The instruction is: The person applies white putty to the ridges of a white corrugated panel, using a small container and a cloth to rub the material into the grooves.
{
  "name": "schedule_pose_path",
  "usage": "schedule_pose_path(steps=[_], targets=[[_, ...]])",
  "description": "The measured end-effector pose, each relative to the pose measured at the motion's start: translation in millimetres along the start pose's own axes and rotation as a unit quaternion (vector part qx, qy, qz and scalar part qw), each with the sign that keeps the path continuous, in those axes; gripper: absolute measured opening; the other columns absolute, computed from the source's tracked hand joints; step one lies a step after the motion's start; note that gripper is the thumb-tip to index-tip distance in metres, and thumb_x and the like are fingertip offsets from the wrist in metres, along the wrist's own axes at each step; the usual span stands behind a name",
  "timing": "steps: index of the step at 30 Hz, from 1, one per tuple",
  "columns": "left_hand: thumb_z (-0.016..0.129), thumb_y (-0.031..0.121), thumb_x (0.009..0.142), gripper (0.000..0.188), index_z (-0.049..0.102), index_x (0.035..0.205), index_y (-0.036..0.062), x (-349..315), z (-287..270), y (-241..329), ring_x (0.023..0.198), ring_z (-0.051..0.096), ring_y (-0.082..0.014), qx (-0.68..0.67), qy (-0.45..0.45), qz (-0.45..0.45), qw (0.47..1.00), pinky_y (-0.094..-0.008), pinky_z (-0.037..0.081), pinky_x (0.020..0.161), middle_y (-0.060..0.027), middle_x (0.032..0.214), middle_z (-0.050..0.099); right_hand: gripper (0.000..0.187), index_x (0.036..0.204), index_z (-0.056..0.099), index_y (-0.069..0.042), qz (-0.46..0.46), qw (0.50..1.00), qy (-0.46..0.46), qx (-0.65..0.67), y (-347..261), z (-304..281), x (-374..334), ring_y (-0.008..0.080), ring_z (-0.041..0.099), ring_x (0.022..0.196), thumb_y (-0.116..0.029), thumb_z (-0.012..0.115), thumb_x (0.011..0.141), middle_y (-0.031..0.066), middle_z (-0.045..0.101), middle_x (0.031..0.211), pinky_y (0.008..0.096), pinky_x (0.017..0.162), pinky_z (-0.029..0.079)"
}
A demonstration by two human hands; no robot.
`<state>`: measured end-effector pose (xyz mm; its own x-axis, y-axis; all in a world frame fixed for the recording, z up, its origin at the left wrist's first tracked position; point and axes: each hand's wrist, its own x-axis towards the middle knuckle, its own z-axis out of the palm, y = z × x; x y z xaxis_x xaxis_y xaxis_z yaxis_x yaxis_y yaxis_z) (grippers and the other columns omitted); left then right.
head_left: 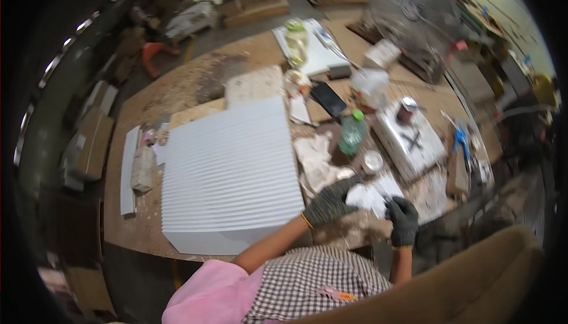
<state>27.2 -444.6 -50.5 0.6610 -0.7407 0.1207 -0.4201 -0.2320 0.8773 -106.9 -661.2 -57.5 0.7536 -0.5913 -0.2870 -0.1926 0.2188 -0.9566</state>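
Both my hands wear dark grey-green knitted gloves. My left hand (332, 203) is at the table's near edge, its fingers closed at the left side of a crumpled white sheet (368, 197), paper or cloth. My right hand (403, 220) is at the sheet's lower right corner with its fingers curled in. A small dark thing seems to be between those fingers, too blurred to name. Just beyond the sheet stands a small round white-topped container (373, 161). A wrinkled white cloth (316, 158) lies beyond my left hand.
A stack of pale ridged strips (231, 170) covers the table's left-middle. A green-capped bottle (353, 133), a metal tin (409, 140) with a jar (406, 110) on it, a black phone-like slab (328, 98) and a blue-handled tool (460, 142) lie beyond. A fan (417, 13) stands at far right.
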Motion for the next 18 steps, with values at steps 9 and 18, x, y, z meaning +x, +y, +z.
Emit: schedule_pose_path(steps=[9, 18], targets=[[0.078, 0.018, 0.081, 0.083, 0.037, 0.151, 0.0031, -16.5, -4.6, -10.3, 0.124, 0.058, -0.0279, 0.005, 0.095, 0.077, 0.993, -0.0376, 0.045, 0.105, -0.0182, 0.138, 0.057, 0.013, 0.101, 0.068, 0.001, 0.039, 0.994, -0.102, 0.028, 27.8, 17.2, 10.0, 0.0116, 0.059, 0.06, -0.003, 0.071, 0.089, 0.0066, 0.067, 0.078, 0.026, 0.054, 0.049], [0.079, 0.012, 0.081, 0.082, 0.038, 0.152, 0.0076, -50.9, -24.1, 4.7, 0.12, 0.06, -0.0263, -0.032, 0.147, 0.02, 0.988, -0.0359, 0.049, 0.103, -0.0176, 0.134, 0.059, 0.012, 0.099, 0.071, -0.001, -0.374, 0.881, 0.084, -0.278, -2.2, -11.7, 96.6, 0.0203, 0.067, 0.075, 0.0, 0.066, 0.088, 0.0107, 0.072, 0.088, 0.0323, 0.071, 0.054]])
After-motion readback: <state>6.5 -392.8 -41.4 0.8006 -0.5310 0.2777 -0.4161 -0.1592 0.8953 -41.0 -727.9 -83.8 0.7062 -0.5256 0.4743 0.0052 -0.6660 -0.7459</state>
